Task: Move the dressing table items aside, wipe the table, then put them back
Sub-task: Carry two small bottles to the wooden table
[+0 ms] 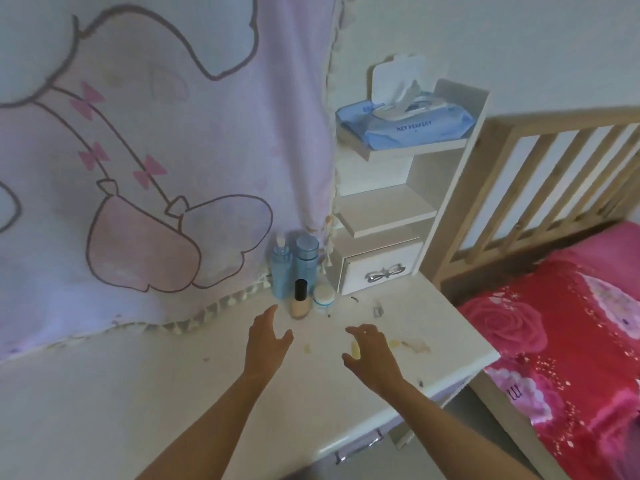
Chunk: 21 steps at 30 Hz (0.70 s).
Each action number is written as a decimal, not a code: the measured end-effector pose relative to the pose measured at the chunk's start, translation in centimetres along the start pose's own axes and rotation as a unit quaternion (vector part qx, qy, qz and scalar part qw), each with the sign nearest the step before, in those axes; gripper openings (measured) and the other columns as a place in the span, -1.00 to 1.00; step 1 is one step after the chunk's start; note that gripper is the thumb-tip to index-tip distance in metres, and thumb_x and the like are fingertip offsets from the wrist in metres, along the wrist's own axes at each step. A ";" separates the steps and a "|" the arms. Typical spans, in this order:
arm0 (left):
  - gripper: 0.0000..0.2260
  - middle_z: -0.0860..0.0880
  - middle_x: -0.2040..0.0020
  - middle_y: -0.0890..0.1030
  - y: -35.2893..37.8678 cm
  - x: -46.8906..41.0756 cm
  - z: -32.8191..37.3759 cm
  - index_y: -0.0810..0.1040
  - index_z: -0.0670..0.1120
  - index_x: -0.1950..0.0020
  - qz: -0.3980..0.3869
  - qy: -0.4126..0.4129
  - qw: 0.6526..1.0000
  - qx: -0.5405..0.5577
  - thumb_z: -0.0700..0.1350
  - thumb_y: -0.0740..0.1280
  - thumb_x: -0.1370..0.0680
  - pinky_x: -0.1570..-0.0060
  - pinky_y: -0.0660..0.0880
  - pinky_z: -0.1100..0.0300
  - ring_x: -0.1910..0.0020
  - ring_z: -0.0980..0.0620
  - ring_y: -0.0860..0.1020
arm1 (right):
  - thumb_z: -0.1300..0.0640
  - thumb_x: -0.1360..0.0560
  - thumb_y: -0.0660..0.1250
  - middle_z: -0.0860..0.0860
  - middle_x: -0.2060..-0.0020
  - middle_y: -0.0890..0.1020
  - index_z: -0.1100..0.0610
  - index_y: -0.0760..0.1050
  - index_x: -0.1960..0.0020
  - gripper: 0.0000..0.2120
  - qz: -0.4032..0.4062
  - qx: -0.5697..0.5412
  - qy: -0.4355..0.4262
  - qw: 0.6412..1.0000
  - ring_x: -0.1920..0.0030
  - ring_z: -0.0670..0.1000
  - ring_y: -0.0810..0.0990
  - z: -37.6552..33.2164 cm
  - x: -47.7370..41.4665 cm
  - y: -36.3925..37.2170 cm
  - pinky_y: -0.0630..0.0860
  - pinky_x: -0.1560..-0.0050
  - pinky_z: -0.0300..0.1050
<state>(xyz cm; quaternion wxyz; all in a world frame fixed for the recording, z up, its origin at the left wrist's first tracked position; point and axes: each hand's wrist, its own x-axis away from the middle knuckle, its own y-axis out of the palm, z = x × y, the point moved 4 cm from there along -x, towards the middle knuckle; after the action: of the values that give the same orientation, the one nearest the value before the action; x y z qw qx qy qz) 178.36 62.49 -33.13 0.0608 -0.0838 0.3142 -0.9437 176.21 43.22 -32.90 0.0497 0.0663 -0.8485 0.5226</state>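
On the white dressing table (156,386), at the back by the cloth, stand two blue bottles: a pump bottle (280,268) and a taller capped one (307,259). In front of them are a beige foundation bottle with a black cap (300,301) and a small white jar (323,299). My left hand (268,337) hovers open just in front of the foundation bottle, fingers pointing at it. My right hand (369,351) hovers open over the table to the right, fingers loosely spread. Neither hand holds anything. Yellowish crumbs and smears (412,345) dot the tabletop.
A white shelf unit with a small drawer (381,268) stands at the table's back right; a blue pack of wet wipes (405,124) lies on its top shelf. A pink cartoon-print cloth (156,150) hangs behind. A bed with a red floral cover (561,341) adjoins on the right.
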 end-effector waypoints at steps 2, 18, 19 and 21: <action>-0.46 -0.17 -0.31 0.40 0.8 -2.2 0.3 0.28 -0.15 -0.41 -0.004 -0.001 1.000 0.016 -0.16 0.38 -0.47 -0.29 0.35 0.05 -0.29 -0.10 0.39 | 0.02 -0.52 0.25 0.04 -0.39 0.25 0.01 0.21 -0.43 -0.49 -0.005 0.002 -0.004 1.000 -0.37 0.06 0.25 -0.4 -3.1 -0.1 0.23 -0.33 -0.16; -0.77 -0.10 -0.04 0.57 3.9 -10.3 1.3 0.49 -0.15 -0.07 -0.057 -0.048 0.995 -0.058 -0.11 0.36 -0.46 -0.02 0.42 0.11 -0.05 -0.08 0.53 | 0.04 -0.49 0.30 0.06 -0.38 0.23 -0.03 0.12 -0.45 -0.40 -0.117 0.073 -0.072 0.988 -0.39 0.07 0.24 -1.7 -16.3 1.8 0.30 -0.29 -0.12; -0.76 -0.11 -0.06 0.57 4.0 -10.3 1.2 0.48 -0.15 -0.09 -0.052 -0.053 0.996 -0.055 -0.10 0.36 -0.46 -0.03 0.42 0.11 -0.06 -0.08 0.53 | 0.05 -0.48 0.30 0.06 -0.37 0.24 -0.01 0.13 -0.45 -0.40 -0.123 0.073 -0.080 0.987 -0.39 0.08 0.24 -1.6 -16.6 2.1 0.31 -0.29 -0.12; -0.75 -0.10 -0.08 0.57 4.2 -10.2 1.2 0.46 -0.13 -0.12 -0.045 -0.070 0.995 -0.048 -0.08 0.35 -0.48 -0.05 0.40 0.14 -0.08 -0.07 0.53 | 0.06 -0.48 0.30 0.07 -0.35 0.26 0.03 0.15 -0.43 -0.42 -0.128 0.078 -0.101 0.983 -0.37 0.10 0.26 -1.4 -17.2 2.7 0.34 -0.28 -0.12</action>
<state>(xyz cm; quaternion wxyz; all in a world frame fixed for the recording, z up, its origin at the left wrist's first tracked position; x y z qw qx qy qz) 188.84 60.11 -35.94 0.0357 -0.1663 0.3499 -0.9212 192.74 46.72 -37.33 0.0253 0.2306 -0.7900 0.5675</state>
